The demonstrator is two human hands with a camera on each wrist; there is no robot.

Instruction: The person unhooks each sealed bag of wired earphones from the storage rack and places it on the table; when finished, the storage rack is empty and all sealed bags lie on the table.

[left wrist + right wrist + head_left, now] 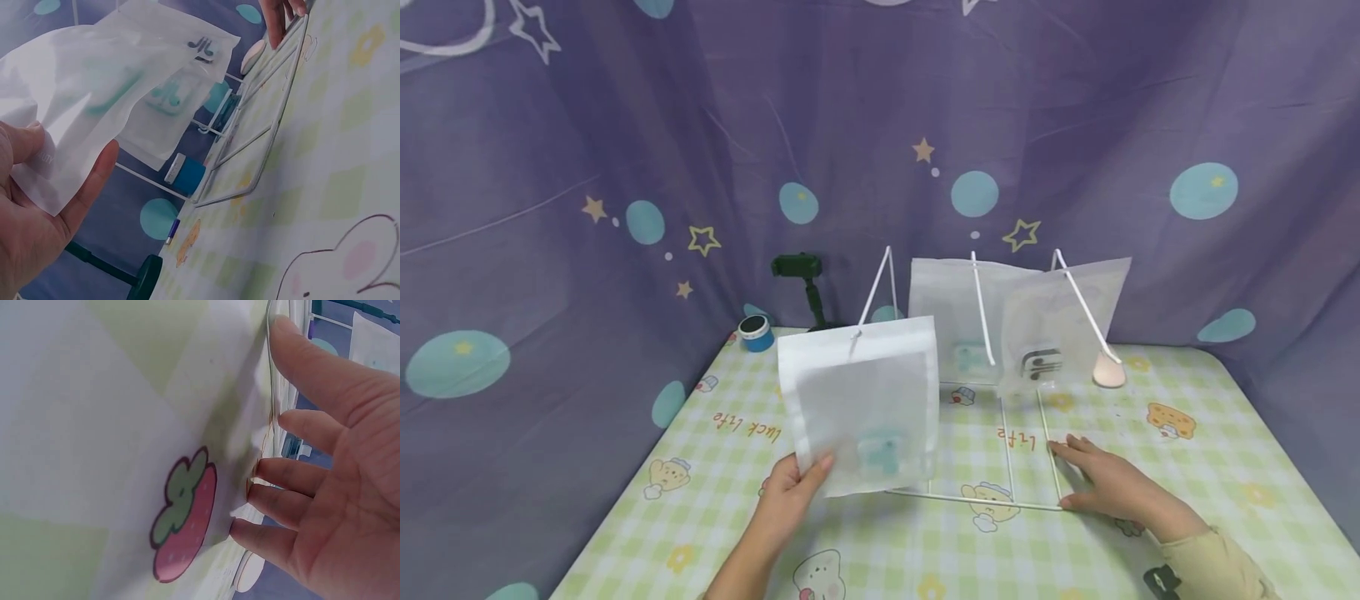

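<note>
left hand (788,492) pinching a frosted white rectangular pouch (865,408) at the left prong (872,291) of a white wire rack (947,497); right hand (1108,482), fingers extended, touching the rack's right base rail (1045,417).

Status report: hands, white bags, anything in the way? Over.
Left hand pinching front bag. Right hand at rack base. Two bags hang behind. No obstruction apparent.

Looks evenly lit in the head view, dimmer and greyer in both wrist views; shows soft shadow on the worktop (56,456) beside the right hand (347,472).
</note>
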